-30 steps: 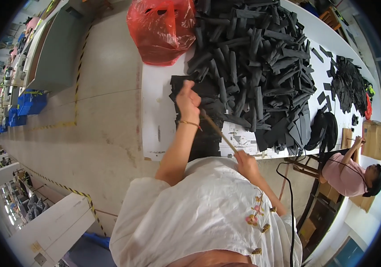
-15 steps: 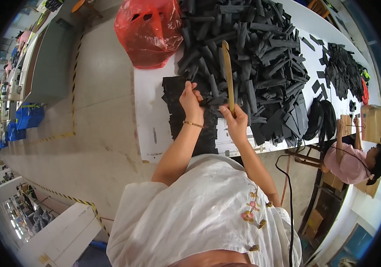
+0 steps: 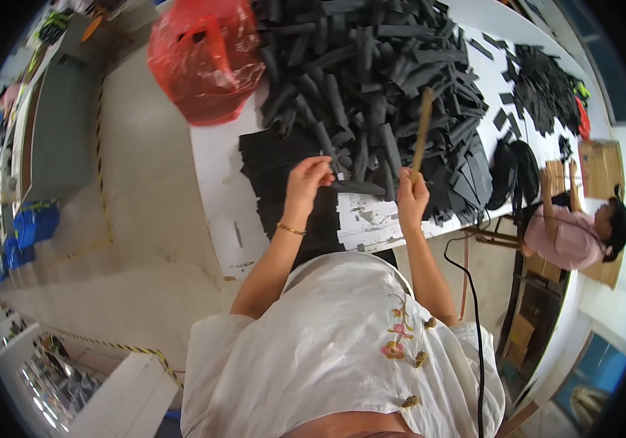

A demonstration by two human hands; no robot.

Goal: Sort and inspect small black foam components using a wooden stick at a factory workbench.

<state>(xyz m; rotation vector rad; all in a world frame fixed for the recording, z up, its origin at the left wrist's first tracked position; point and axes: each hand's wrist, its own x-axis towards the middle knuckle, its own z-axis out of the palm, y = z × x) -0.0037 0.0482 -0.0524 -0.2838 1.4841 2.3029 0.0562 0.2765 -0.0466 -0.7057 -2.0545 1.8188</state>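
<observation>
My right hand (image 3: 412, 196) grips the lower end of a flat wooden stick (image 3: 423, 131), which points up and away over the heap. My left hand (image 3: 308, 188) has its fingers curled in above a stack of black fabric pieces (image 3: 276, 197); whether something small is between them cannot be made out. Just right of its fingertips lies a dark grey rolled strip (image 3: 360, 187) at the heap's near edge. Beyond both hands spreads a large heap of dark grey folded strips (image 3: 357, 73).
A red plastic bag (image 3: 211, 66) sits at the white table's (image 3: 218, 233) far left. Flat dark pieces (image 3: 470, 179) and a black bundle (image 3: 514, 171) lie to the right. Further right a person in pink (image 3: 565, 230) works. A black cable (image 3: 474, 314) hangs at my right.
My hands have moved apart: the right one went right with the stick, and the left one is away from it. The view has shifted, so the table appears further left.
</observation>
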